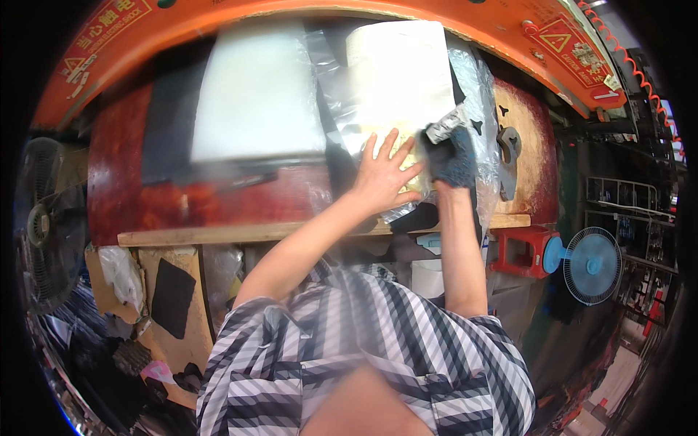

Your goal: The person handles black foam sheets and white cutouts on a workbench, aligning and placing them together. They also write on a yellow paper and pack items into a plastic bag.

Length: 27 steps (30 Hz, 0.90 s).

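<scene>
My left hand (385,173) is bare, with its fingers spread flat over the near end of a pale cream sheet or stack (398,69). Just to its right, my right hand (451,160) wears a dark knitted glove and is closed round a small silvery-grey block-like thing (446,125); its exact kind is unclear. Clear plastic film (326,73) and dark sheet material show around the cream sheet. Farther left lies a thick white pad (258,94), partly over dark sheets (171,134).
An orange machine beam (349,9) arches across the far side. On the worn wooden board (534,145) at right lie a grey curved piece (507,163) and small black scraps. A red stool (520,251), a blue fan (592,265) and a dark fan (42,225) flank the table.
</scene>
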Each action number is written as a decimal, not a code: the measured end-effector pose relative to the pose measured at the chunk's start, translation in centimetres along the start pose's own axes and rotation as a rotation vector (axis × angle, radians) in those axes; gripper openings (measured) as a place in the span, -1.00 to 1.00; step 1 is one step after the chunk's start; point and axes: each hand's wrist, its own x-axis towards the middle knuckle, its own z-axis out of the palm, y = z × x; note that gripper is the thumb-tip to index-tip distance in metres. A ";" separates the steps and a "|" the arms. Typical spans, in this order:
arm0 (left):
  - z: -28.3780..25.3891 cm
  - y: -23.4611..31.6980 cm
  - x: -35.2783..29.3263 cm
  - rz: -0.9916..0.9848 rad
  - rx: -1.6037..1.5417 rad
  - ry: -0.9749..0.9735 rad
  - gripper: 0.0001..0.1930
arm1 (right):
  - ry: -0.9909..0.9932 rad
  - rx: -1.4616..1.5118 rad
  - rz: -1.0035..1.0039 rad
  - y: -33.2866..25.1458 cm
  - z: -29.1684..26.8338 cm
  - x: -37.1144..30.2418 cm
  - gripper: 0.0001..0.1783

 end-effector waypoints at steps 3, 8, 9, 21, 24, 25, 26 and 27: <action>-1.2 -1.7 -0.1 -0.039 -0.033 0.105 -0.56 | 0.032 -0.093 -0.034 -3.5 -2.2 -0.1 -0.70; -2.9 -3.9 0.2 -0.030 -0.047 0.074 -0.59 | -0.137 -0.365 0.213 -6.3 -2.1 -0.5 -0.74; -3.2 -4.0 0.3 -0.026 -0.061 0.054 -0.59 | -0.063 -0.442 0.262 -6.9 -1.7 -0.4 -0.77; -2.8 1.7 4.3 -0.060 -0.279 -0.045 -0.80 | -0.374 -0.128 -0.067 -10.4 7.9 -3.7 -0.72; -0.8 3.3 5.4 -0.031 -0.322 0.103 -0.71 | -0.365 -0.061 -0.009 -4.8 6.7 -4.2 -0.68; -0.1 3.7 5.4 0.037 -0.627 0.471 -0.67 | -0.382 -0.419 -0.134 -2.7 5.9 -3.8 -0.71; 0.6 3.8 5.1 0.018 -0.668 0.246 -0.66 | -0.396 -0.922 -0.352 -0.9 5.1 -3.5 -0.70; 1.1 3.7 4.7 0.024 -0.672 0.012 -0.64 | -0.469 -1.367 -0.555 0.2 4.2 -3.0 -0.68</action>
